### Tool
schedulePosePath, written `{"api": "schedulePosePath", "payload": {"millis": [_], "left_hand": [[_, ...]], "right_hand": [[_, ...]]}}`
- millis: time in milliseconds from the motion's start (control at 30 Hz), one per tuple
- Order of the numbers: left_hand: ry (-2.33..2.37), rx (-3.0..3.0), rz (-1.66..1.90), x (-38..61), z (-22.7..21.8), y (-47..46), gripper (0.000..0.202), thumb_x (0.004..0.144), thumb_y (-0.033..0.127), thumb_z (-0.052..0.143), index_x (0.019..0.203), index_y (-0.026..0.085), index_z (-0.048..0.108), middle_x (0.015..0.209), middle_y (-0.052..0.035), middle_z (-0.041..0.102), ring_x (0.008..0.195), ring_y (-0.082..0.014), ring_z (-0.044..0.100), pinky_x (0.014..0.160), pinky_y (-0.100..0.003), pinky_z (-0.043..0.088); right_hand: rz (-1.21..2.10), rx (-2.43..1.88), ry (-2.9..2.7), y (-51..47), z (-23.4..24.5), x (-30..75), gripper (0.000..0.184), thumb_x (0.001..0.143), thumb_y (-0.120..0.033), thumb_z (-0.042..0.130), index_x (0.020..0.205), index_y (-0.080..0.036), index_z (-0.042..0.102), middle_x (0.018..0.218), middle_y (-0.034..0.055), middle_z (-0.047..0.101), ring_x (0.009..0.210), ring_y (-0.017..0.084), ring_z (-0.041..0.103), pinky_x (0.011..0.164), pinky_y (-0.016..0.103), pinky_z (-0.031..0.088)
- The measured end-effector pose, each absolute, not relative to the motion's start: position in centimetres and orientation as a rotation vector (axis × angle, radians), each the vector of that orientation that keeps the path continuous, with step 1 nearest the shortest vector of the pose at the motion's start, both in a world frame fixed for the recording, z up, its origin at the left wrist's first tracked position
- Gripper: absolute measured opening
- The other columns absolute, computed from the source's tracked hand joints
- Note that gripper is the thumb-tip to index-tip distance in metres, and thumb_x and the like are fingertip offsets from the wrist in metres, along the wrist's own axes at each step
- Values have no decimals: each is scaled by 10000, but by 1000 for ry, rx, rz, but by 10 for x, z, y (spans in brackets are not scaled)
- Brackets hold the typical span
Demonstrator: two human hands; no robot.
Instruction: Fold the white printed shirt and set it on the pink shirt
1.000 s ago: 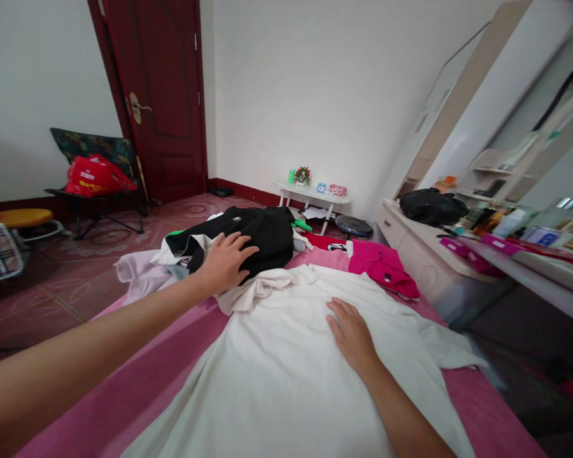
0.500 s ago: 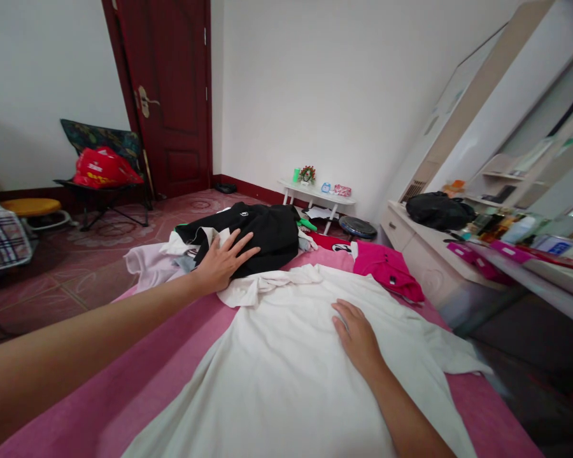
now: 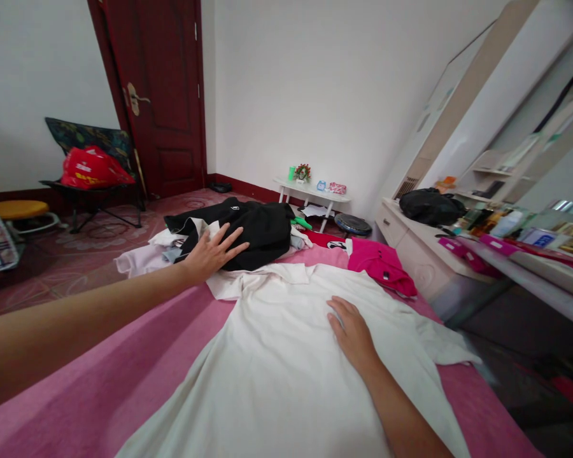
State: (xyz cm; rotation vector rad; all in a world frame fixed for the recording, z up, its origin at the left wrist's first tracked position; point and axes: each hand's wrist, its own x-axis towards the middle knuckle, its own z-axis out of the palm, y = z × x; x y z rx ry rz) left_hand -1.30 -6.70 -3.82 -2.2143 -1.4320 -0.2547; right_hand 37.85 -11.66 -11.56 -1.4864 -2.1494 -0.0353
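A white T-shirt [image 3: 277, 356] lies spread across the pink bed cover [image 3: 167, 343], its right sleeve reaching toward the bed's edge. My right hand [image 3: 352, 331] rests on the shirt's upper middle, fingers stretched out and slightly bent. With fingers spread, my left hand [image 3: 214, 251] lies on a heap of clothes, against a black garment [image 3: 258, 229] with a small white logo. The shirt's left sleeve touches this heap just below my left hand. A folded magenta garment [image 3: 379, 262] sits beyond the shirt's right shoulder.
A low white table [image 3: 310, 189] with a potted plant stands by the wall. At right is a dresser [image 3: 405, 238] bearing a black bag [image 3: 430, 207] and bottles. At left, a folding chair [image 3: 88, 137] holds a red bag [image 3: 95, 168], near a yellow stool [image 3: 16, 209].
The view has turned slightly to the right, so everything sits a little further left. Both hands keep about the same places on the clothes.
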Motion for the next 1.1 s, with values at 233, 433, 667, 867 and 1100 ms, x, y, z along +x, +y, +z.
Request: {"api": "schedulePosePath", "payload": {"millis": [233, 433, 667, 867, 1100], "left_hand": [[-1215, -2622, -210, 79, -17, -125, 384, 750, 159, 565, 1128, 178, 629, 1410, -121, 414, 1314, -306, 343, 1088, -467, 245], [-1127, -2983, -322, 139, -90, -146, 606, 903, 500, 337, 1396, 147, 348, 1481, -157, 285, 1362, -284, 262, 1091, -422, 268], [-1469, -2726, -408, 162, -110, -64, 656, 904, 550, 283, 1398, 122, 341, 1494, -167, 251, 1390, -293, 179, 1112, -450, 180], [-1690, -2305, -701, 179, -109, -27, 535, 864, 369, 443, 1331, 111, 401, 1515, -165, 170, 1341, -317, 264, 1063, -432, 290], [-1706, -2254, -657, 181, -100, -16, 512, 833, 65, 356, 1336, 153, 373, 1295, -170, 444, 1101, -257, 489, 808, -342, 490]], "right_hand": [[-64, -1502, -2138, -117, -114, 376, 307, 872, -232, 417, 1113, -175, 599, 1203, 97, 580, 1121, 226, 510, 995, 404, 396], [-45, -1487, -2121, -120, -113, 378, 292, 870, -221, 427, 1104, -183, 598, 1201, 92, 581, 1133, 223, 502, 1002, 399, 388], [-28, -1514, -2116, -120, -110, 376, 289, 861, -217, 432, 1100, -198, 593, 1214, 91, 571, 1130, 235, 501, 991, 414, 391], [38, -1482, -2010, -115, -113, 381, 319, 836, -242, 454, 1135, -196, 554, 1200, 97, 560, 1101, 228, 525, 971, 397, 417], [425, -1708, -1198, -58, -108, 430, 727, 740, -239, 559, 1370, -127, 213, 653, -28, 598, 499, 143, 585, 493, 255, 511]]}}
